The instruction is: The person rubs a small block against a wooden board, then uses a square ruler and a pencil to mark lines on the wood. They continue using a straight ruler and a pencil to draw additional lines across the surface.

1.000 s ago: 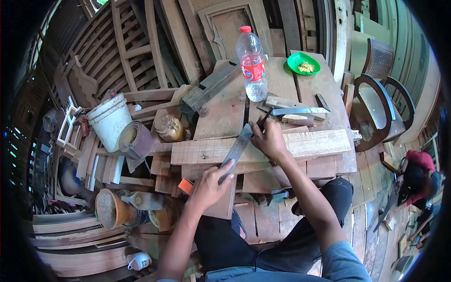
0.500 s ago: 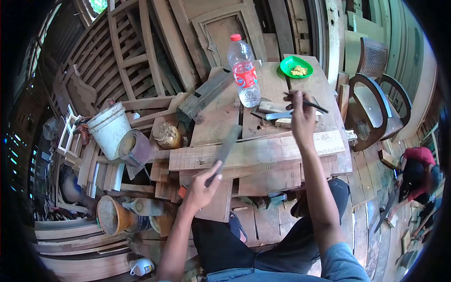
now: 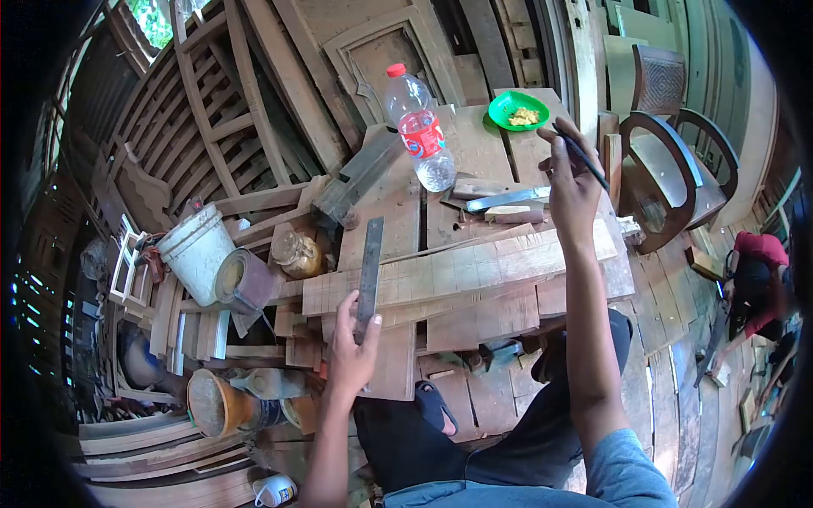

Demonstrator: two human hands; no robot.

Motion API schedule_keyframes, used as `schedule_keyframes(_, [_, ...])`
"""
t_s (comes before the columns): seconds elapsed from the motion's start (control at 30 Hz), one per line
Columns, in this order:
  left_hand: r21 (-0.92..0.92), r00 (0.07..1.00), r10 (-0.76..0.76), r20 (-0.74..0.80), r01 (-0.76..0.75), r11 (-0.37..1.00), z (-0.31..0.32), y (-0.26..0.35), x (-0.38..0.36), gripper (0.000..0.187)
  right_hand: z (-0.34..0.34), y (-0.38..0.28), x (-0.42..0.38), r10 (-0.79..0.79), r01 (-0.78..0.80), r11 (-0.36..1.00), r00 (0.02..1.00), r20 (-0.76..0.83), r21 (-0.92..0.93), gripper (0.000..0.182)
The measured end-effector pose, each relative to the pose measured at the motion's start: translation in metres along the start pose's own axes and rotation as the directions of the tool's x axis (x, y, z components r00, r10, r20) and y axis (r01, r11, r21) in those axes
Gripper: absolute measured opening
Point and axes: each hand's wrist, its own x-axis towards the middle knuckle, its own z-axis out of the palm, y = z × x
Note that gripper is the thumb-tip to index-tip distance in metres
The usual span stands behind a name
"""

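Observation:
My left hand (image 3: 351,343) grips the near end of a grey metal ruler (image 3: 369,267), which stands nearly upright over the left part of a long pale plank (image 3: 474,271) marked with lines. My right hand (image 3: 573,184) is raised above the bench's far right side and holds a dark pencil (image 3: 584,157) pointing up and left. The plank lies across a rough wooden bench (image 3: 474,152). My dark-trousered legs are below the bench.
On the bench stand a plastic water bottle (image 3: 417,127) with a red label, a green bowl (image 3: 518,110) of food and a metal blade (image 3: 506,199). A white bucket (image 3: 196,250), a sandpaper roll (image 3: 240,279) and a jar (image 3: 298,251) sit left. A person in red (image 3: 758,284) crouches far right.
My right hand has lifted off the plank with the pencil and moved up to the far right. My left hand has swung the ruler from lying slanted on the plank to nearly upright.

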Motion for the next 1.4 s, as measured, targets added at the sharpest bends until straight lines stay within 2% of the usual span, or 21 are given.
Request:
schedule_keyframes(0.07, [-0.056,0.995,-0.101,0.024,0.102,0.993,0.007,0.024,-0.007,0.059,0.003,-0.001,-0.002,0.013,-0.012,0.999,1.0,0.027,-0.04,0.043])
schedule_keyframes(0.13, [-0.038,0.995,-0.097,0.008,0.098,0.994,0.014,0.037,-0.011,0.059,0.004,0.002,-0.004,0.033,-0.03,0.998,0.998,0.055,-0.052,0.052])
schedule_keyframes(0.2, [-0.012,0.999,-0.043,-0.026,0.043,0.999,0.023,0.038,-0.012,0.059,0.007,0.005,-0.004,0.044,-0.04,0.998,0.997,0.069,-0.053,0.052])
schedule_keyframes(0.3, [-0.002,0.996,-0.077,0.042,0.077,0.997,0.033,0.046,-0.017,0.061,0.008,0.005,-0.006,0.051,-0.049,0.999,0.991,0.126,-0.024,0.048])
schedule_keyframes(0.4, [0.033,0.994,0.009,0.11,-0.012,0.999,0.04,0.044,-0.013,0.061,0.009,0.013,-0.01,0.062,-0.067,0.998,0.972,0.228,0.016,0.039])
schedule_keyframes(0.43, [0.041,0.99,0.037,0.133,-0.043,0.998,0.042,0.044,-0.012,0.06,0.007,0.011,-0.009,0.095,-0.071,0.993,0.947,0.307,-0.089,0.039])
schedule_keyframes(0.57, [0.113,0.968,0.093,0.231,-0.121,0.986,0.036,0.051,0.003,0.061,0.01,0.0,-0.02,0.203,-0.129,0.974,0.866,0.456,-0.187,0.04])
schedule_keyframes(0.73, [0.165,0.958,0.121,0.259,-0.168,0.972,0.039,0.042,0.007,0.059,0.025,0.019,-0.04,0.21,-0.153,0.976,0.857,0.471,-0.158,0.038])
schedule_keyframes(0.77, [0.174,0.953,0.121,0.279,-0.174,0.969,0.039,0.041,0.006,0.057,0.029,0.023,-0.048,0.257,-0.23,0.966,0.857,0.446,-0.115,0.037])
schedule_keyframes(0.87, [0.182,0.948,0.11,0.299,-0.17,0.968,0.04,0.04,0.004,0.058,0.032,0.045,-0.071,0.34,-0.315,0.939,0.802,0.49,-0.137,0.035])
schedule_keyframes(0.9, [0.171,0.947,0.113,0.302,-0.171,0.97,0.042,0.038,0.004,0.058,0.03,0.046,-0.078,0.302,-0.235,0.952,0.812,0.499,-0.195,0.035])
schedule_keyframes(0.97, [0.19,0.947,0.134,0.293,-0.195,0.962,0.042,0.039,0.003,0.057,0.031,0.06,-0.092,0.375,-0.28,0.925,0.789,0.487,-0.258,0.035])
schedule_keyframes(1.03, [0.2,0.948,0.141,0.285,-0.203,0.958,0.043,0.043,0.004,0.056,0.034,0.062,-0.1,0.361,-0.241,0.924,0.807,0.468,-0.298,0.04])
schedule_keyframes(1.1, [0.196,0.952,0.112,0.284,-0.172,0.965,0.044,0.044,0.002,0.055,0.034,0.067,-0.102,0.274,-0.148,0.951,0.812,0.516,-0.272,0.044])
schedule_keyframes(1.13, [0.187,0.951,0.112,0.289,-0.17,0.968,0.045,0.043,0.002,0.053,0.039,0.071,-0.104,0.258,-0.164,0.962,0.805,0.534,-0.217,0.047])
schedule_keyframes(1.23, [0.151,0.954,0.145,0.261,-0.188,0.97,0.05,0.037,0.002,0.053,0.04,0.064,-0.112,0.318,-0.238,0.948,0.736,0.597,-0.212,0.041])
schedule_keyframes(1.33, [0.158,0.956,0.122,0.268,-0.168,0.973,0.048,0.037,0.002,0.054,0.038,0.058,-0.117,0.372,-0.267,0.927,0.58,0.725,-0.262,0.036])
schedule_keyframes(1.4, [0.165,0.956,0.122,0.267,-0.17,0.971,0.047,0.034,0.004,0.054,0.037,0.054,-0.118,0.331,-0.199,0.944,0.561,0.759,-0.264,0.035])
